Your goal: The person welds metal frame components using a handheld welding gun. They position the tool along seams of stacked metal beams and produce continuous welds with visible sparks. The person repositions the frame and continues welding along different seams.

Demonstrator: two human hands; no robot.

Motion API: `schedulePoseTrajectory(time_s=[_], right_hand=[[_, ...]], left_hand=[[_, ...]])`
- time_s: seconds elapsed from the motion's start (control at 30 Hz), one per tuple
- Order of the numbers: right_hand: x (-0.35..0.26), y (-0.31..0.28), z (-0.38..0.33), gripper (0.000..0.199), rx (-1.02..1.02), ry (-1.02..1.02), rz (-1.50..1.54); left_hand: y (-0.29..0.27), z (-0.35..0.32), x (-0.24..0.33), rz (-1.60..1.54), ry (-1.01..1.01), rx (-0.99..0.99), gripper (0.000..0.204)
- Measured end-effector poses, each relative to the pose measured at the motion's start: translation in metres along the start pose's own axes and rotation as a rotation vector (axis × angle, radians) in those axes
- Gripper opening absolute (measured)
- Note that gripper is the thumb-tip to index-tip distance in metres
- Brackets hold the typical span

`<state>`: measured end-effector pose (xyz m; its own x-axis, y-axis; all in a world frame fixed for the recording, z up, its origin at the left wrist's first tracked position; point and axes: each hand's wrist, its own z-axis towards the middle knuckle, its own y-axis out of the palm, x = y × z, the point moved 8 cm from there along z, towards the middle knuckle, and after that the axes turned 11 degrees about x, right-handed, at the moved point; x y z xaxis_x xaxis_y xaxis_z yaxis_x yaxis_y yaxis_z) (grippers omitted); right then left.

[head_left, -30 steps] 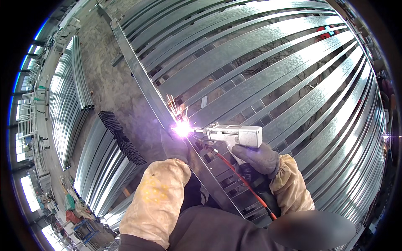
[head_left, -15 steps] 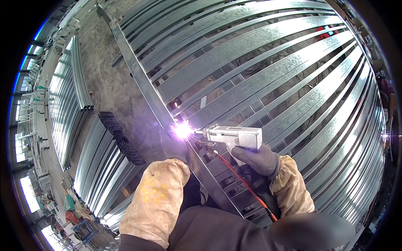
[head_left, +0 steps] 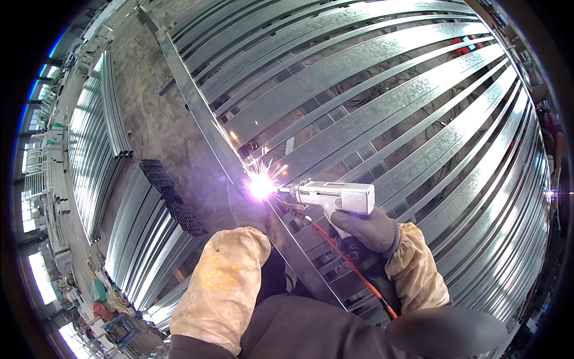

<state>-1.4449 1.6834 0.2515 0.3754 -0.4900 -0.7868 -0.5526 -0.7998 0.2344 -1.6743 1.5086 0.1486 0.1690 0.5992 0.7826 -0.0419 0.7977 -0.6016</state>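
My right hand [head_left: 372,230], in a grey glove, is wrapped round the grip of a white pistol-shaped welding gun [head_left: 338,196]. A red hose [head_left: 344,254] runs from the gun down toward my body. Its nozzle points left at a joint on a long galvanized edge beam [head_left: 206,122], where a bright violet-white arc [head_left: 261,185] burns and throws orange sparks. My left hand [head_left: 246,212], also gloved, is at the beam just below the arc. Glare and haze hide its fingers, so its hold cannot be made out.
Rows of galvanized steel bars [head_left: 359,128] meet the beam and stretch off to the right. Stacked steel channels [head_left: 137,239] and another bundle of bars [head_left: 92,149] lie on the floor at left. Cables [head_left: 371,90] show beneath the bars.
More orange sparks now fly up and to the right from the arc. My hands and the welding gun have hardly moved.
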Motion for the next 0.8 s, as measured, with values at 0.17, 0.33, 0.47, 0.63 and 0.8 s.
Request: schedulePoseTrajectory(time_s=[0.17, 0.33, 0.47, 0.63, 0.8], right_hand=[[-0.004, 0.001, -0.003, 0.038, 0.014, 0.017, -0.005], [-0.005, 0.000, -0.002, 0.037, 0.002, -0.069, -0.026], [-0.004, -0.001, -0.003, 0.036, -0.005, -0.076, -0.028], [0.002, -0.003, -0.001, 0.036, 0.001, -0.124, -0.027], [0.000, -0.002, -0.004, 0.038, 0.003, -0.126, -0.036]], left_hand=[[0.003, 0.002, -0.009, 0.030, -0.059, -0.016, 0.036], [0.003, 0.002, -0.002, -0.028, -0.054, -0.040, 0.036], [-0.001, -0.001, 0.019, -0.037, -0.095, -0.085, 0.035], [0.002, -0.001, 0.014, -0.105, -0.108, -0.117, 0.034], [0.002, -0.001, -0.002, -0.081, -0.071, -0.061, 0.036]])
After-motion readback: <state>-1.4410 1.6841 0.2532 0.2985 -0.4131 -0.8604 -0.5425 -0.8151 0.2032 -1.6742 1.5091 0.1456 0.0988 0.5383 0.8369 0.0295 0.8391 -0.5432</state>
